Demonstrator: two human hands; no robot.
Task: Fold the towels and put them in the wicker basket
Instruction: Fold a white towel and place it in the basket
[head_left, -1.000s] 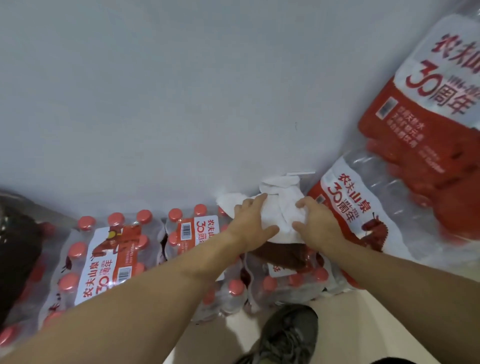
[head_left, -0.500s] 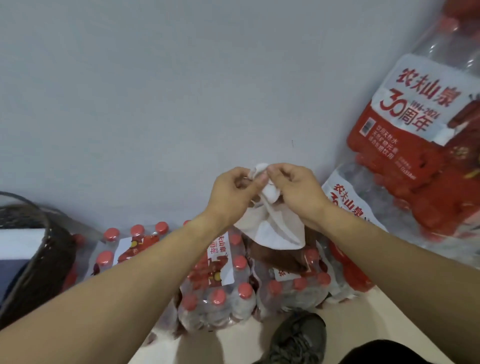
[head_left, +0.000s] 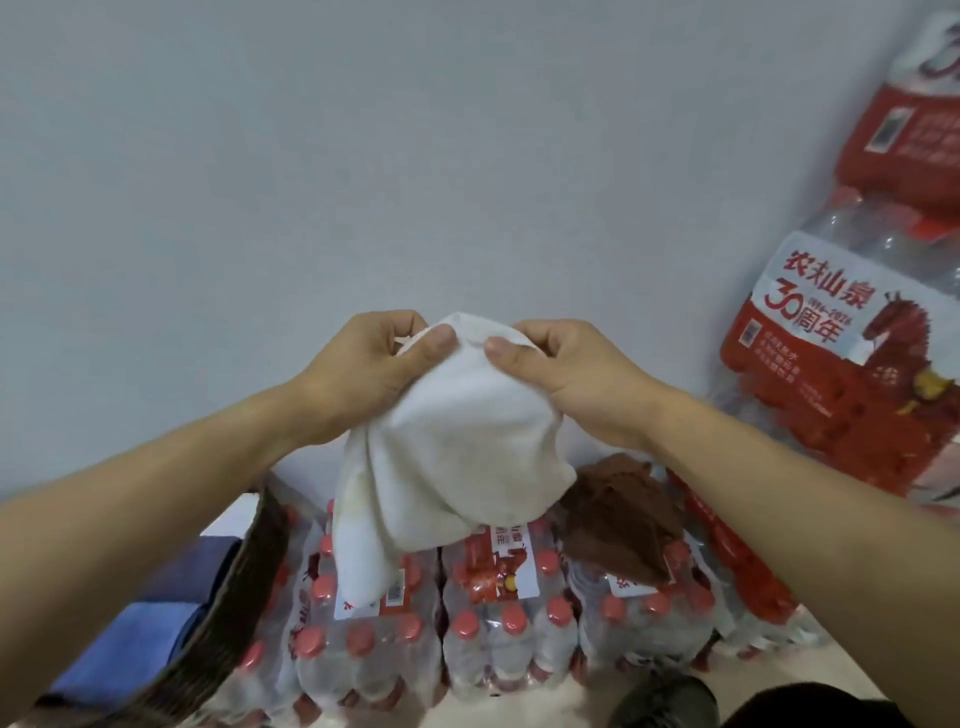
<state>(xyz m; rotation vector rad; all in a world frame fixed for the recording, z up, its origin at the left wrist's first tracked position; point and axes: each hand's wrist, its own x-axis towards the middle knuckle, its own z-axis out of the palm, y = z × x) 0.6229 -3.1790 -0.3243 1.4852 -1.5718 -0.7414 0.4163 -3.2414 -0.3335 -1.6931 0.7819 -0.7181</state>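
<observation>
Two bare forearms, uncovered from wrist to frame edge. At their ends, the left hand (head_left: 363, 364) and the right hand (head_left: 576, 369), both well above the shoe (head_left: 665, 701), the left one farther to its left. Short, evenly trimmed thumbnails (head_left: 441, 335). Light creases over knuckles and wrists. On the one foot in view, a dark grey shoe with a rounded toe and a matte upper mottled with lighter grey; lacing too blurred to make out. Just right of the shoe, along the bottom edge, a strip of plain black garment (head_left: 810, 714), kind of clothing impossible to tell.
</observation>
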